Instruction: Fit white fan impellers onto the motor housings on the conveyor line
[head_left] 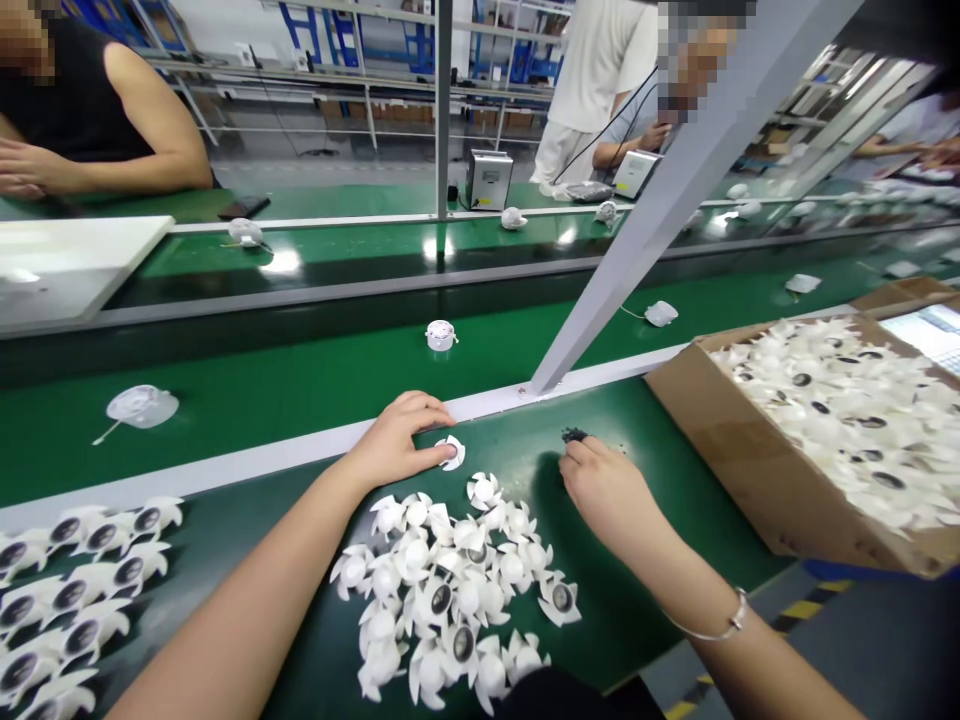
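My left hand [401, 437] rests at the edge of the green work surface, its thumb on a small white fan wheel [453, 462] and its fingers curled around the far side. My right hand [606, 488] reaches into a little heap of tiny dark pieces [573, 434], fingertips pinched together; what sits between them is hidden. Between my forearms lies a loose pile of white fan wheels [469, 595], most with domes up and some showing dark round centres. Rows of fan wheels [71, 595] with dark centres upward stand at the left.
A cardboard box [720, 450] full of fan wheels stands at the right. Beyond a white rail [300, 450], a green conveyor [337, 375] carries spaced white round housings [441, 335]. A slanted grey post [637, 240] rises ahead. People sit and stand across the line.
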